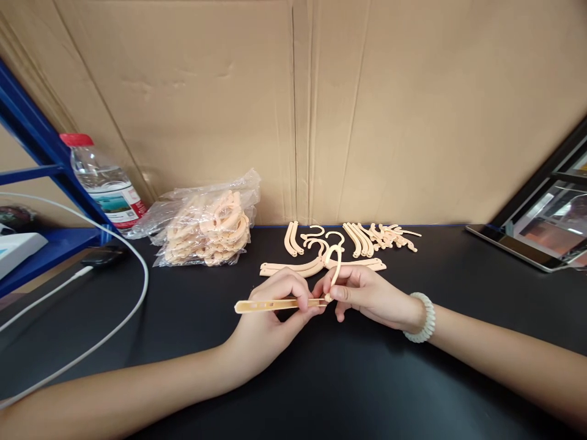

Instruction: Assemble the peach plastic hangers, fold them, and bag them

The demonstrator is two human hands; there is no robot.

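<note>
Cardboard backing (413, 110) spans the far side, behind a black tabletop (486, 366). A blue frame (27, 110) stands at far left; a dark-framed panel (513, 252) with a reflective face lies slanted at far right. A clear plastic bag (206, 229) filled with peach-coloured parts sits on the far left of the tabletop, just right of a red-capped bottle (110, 189). A white cable (145, 269) loops across the left side.

Both hands meet near the centre. The left hand (270, 327) grips a slotted peach bar (259, 307) between thumb and fingers, its free end pointing left. The right hand (376, 299) pinches a curved hook (340, 263), bend upward, its base at the bar's right end; whether it is seated cannot be determined. A pale coiled band (424, 318) circles the right wrist.

Beyond the hands lie long curved pieces (287, 269), with two short bars (293, 238) farther back, grouped bars (360, 239) to their right, and a heap of small pieces (389, 235) rightmost.
</note>
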